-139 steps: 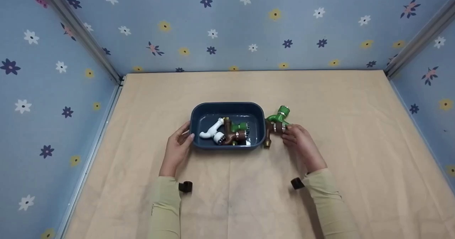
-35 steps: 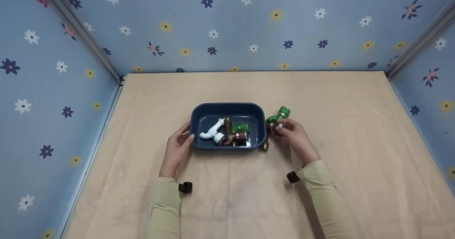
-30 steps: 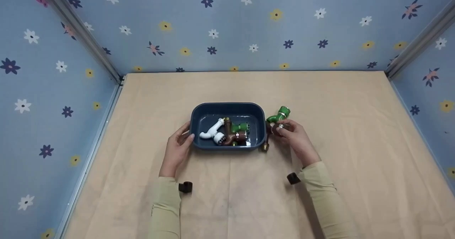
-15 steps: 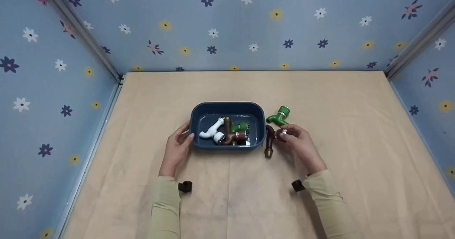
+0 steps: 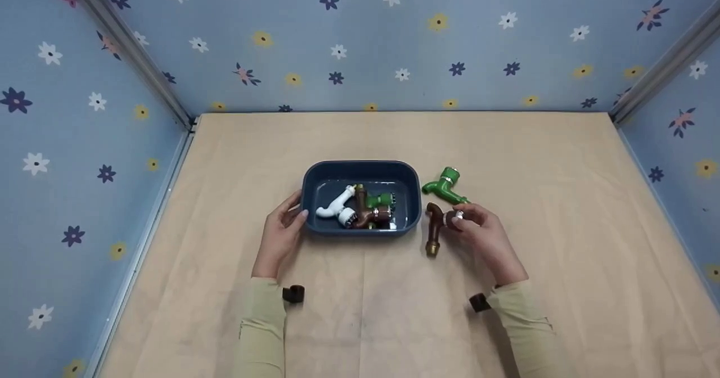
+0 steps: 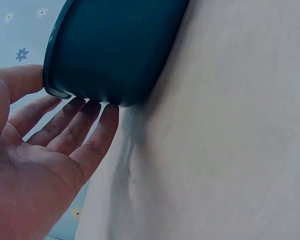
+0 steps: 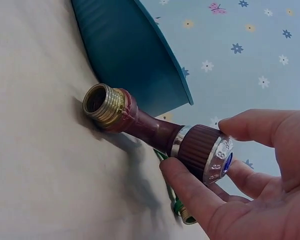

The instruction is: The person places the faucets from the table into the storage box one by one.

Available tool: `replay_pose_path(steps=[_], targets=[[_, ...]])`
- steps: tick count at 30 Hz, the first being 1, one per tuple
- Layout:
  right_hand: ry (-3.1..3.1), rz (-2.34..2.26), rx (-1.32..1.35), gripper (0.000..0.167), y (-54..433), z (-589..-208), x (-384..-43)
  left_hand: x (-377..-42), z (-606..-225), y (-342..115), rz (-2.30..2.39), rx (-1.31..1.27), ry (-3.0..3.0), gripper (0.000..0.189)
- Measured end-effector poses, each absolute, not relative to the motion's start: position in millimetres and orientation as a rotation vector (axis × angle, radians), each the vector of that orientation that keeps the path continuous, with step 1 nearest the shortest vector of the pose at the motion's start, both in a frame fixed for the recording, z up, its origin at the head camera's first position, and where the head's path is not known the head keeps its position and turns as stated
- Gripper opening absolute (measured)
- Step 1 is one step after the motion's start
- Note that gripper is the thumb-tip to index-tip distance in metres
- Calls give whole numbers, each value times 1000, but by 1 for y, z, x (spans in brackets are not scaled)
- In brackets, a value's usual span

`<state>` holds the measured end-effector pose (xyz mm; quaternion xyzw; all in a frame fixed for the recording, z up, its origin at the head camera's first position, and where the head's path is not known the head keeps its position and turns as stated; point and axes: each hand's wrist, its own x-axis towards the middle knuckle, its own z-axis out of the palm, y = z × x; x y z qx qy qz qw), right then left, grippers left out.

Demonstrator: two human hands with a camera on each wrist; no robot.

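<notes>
My right hand [image 5: 488, 242] pinches a brown tap [image 5: 434, 229] by its ribbed knob, just right of a dark blue tub [image 5: 360, 168]. In the right wrist view the tap's brass threaded end [image 7: 105, 107] points toward the camera, low over the table; I cannot tell whether it touches. My left hand [image 5: 278, 234] rests on the tub's left end. In the left wrist view its fingertips meet the tub's outer wall [image 6: 110, 50], with the thumb at the rim. Inside the tub lie a white tap [image 5: 337, 205], another brown tap [image 5: 363, 212] and a green tap [image 5: 381, 199], partly covered.
A second green tap [image 5: 444, 189] lies on the table behind my right hand, close to the tub's right side. Beige cloth [image 5: 360, 322] covers the table. Blue flowered panels [image 5: 371, 46] stand at the back and both sides.
The right hand took the brown tap by its knob and drew it toward me and slightly right, away from the tub and the green tap. The left hand and tub stayed in place.
</notes>
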<state>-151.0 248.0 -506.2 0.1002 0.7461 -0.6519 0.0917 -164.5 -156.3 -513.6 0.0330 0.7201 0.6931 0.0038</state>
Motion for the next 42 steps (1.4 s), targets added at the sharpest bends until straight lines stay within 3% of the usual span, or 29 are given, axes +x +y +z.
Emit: replay_pose_path(steps=[42], targets=[[2042,-2204,281,34,249,-483,-146,-164,-512,-156,2153,89,2276,50]])
